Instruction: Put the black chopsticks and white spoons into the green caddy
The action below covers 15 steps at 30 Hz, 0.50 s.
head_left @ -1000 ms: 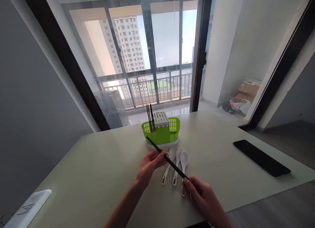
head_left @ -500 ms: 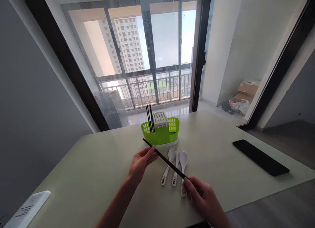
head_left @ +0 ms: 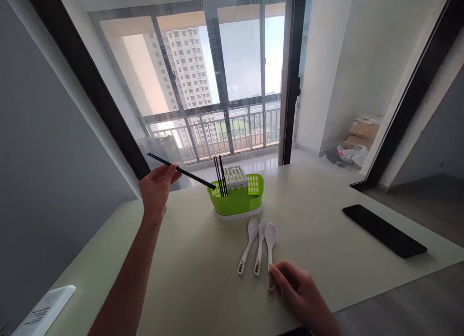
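Observation:
My left hand [head_left: 158, 187] is raised to the left of a green cutlery holder [head_left: 236, 197] and pinches a black chopstick [head_left: 188, 173], whose far tip reaches the holder's left compartment. Several black chopsticks [head_left: 220, 175] stand upright in that compartment. Three white spoons [head_left: 259, 247] lie side by side on the table in front of the holder. My right hand [head_left: 299, 293] rests on the table by the handle end of the rightmost spoon, fingers curled; whether it grips the handle is unclear.
The pale table [head_left: 181, 268] carries a black phone [head_left: 384, 230] at the right and a white remote [head_left: 45, 309] at the near left corner. Glass balcony doors rise behind the table. Cardboard boxes [head_left: 362, 133] and bags lie on the floor at the right.
My right hand let go of the chopstick. My left hand carried it up and to the left, then tilted its tip towards the holder. The right hand stayed by the spoons.

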### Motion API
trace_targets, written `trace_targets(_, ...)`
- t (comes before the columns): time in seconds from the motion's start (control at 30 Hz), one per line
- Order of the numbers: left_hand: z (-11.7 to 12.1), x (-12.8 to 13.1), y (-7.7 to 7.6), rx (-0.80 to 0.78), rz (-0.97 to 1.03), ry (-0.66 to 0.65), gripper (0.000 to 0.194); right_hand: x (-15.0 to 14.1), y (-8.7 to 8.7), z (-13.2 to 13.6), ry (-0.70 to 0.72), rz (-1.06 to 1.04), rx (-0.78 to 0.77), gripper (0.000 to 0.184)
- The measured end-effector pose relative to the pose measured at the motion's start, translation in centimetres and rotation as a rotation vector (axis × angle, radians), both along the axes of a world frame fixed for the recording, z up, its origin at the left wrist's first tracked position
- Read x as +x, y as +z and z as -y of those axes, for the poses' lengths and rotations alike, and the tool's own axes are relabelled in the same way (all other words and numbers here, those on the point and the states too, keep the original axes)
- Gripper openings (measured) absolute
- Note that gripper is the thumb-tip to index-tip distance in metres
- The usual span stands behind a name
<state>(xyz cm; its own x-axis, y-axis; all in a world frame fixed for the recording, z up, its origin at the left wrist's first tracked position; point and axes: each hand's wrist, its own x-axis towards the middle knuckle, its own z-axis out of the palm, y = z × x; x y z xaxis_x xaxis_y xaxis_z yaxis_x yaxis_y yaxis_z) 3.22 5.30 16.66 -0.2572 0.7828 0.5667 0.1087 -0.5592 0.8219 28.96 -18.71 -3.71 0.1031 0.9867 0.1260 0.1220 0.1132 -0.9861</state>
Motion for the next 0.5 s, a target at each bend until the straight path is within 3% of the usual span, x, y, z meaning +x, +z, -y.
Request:
trace_targets(0.2,-4.2,3.6,-2.3,-0.076,-0.444,0.013,0.03,-0.1,-0.3,-0.2,-0.012,0.029,-0.013,0.05)
trace_targets(0.5,-7.2,5.3,-5.2,-0.165,-0.671,-0.069,0.034,0.0,-0.3,-0.2,-0.014,0.061,-0.023,0.051)
